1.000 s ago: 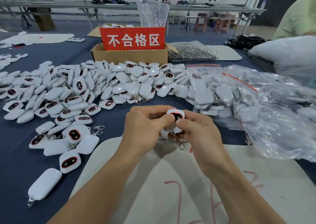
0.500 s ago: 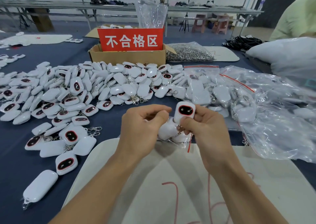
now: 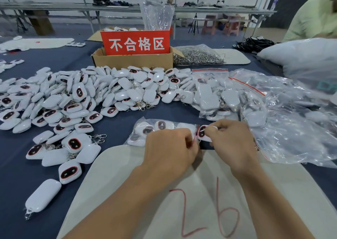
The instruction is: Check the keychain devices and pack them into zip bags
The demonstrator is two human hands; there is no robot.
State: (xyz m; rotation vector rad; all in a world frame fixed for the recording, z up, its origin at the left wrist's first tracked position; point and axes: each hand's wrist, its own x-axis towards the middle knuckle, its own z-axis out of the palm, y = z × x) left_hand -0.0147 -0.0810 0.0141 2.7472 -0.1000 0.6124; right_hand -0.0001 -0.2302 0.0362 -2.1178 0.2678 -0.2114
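Left hand [image 3: 171, 147] apparently grips zip bag [image 3: 139, 129]; right hand [image 3: 233, 140] pinches device [image 3: 202, 132].

Packing workshop: heaped keychain devices [image 3: 78, 93], reject sign [image 3: 135, 43].

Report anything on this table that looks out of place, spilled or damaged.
Nothing looks damaged or spilled. One stray device lies white back up, apart from the main pile, toward the near left. The left hand pinches the zip bag at its mouth and the right hand pinches a keychain device there; normal packing.
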